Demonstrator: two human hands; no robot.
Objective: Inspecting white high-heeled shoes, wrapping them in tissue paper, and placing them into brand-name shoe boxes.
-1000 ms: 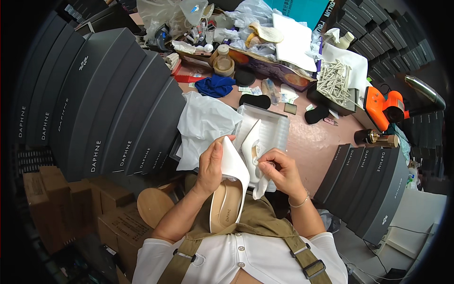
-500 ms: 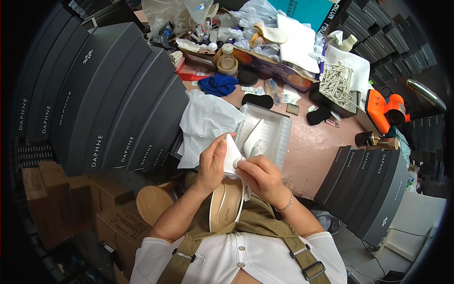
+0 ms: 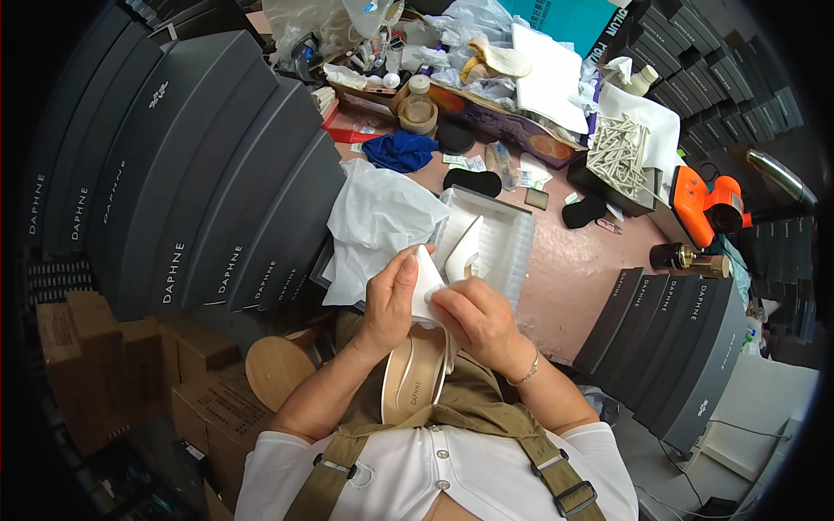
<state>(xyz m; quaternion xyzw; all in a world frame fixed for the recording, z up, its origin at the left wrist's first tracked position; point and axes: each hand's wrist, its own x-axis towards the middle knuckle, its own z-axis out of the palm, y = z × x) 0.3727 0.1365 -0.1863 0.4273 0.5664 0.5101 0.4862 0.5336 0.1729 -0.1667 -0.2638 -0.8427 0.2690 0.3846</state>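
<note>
1. A cream pointed-toe slingback shoe [image 3: 415, 375] lies in the person's lap on the olive apron, toe end up under the hands and open heel end toward the body.
2. The left hand [image 3: 388, 300] has its fingers curled shut round the left edge of a small folded piece of white tissue paper [image 3: 426, 282], thumb running up along it.
3. The right hand [image 3: 476, 314] meets it from three o'clock; its fingers are closed and press on the same paper, right above the shoe's toe.
4. Just beyond the hands, at twelve o'clock, an open white shoe box [image 3: 499, 247] sits on the pink bench [image 3: 565, 278] with a second cream shoe [image 3: 465, 252] standing tilted inside.
5. At eleven o'clock from the hands, crumpled white wrapping paper [image 3: 382, 226] spills beside the box.
6. Further out lie a blue cloth [image 3: 400, 149] and a black oval pad [image 3: 473, 181].
7. At two o'clock, well apart, rests an orange power tool [image 3: 699, 201].
8. Dark grey shoe boxes [image 3: 200, 191] are stacked at nine o'clock.
</note>
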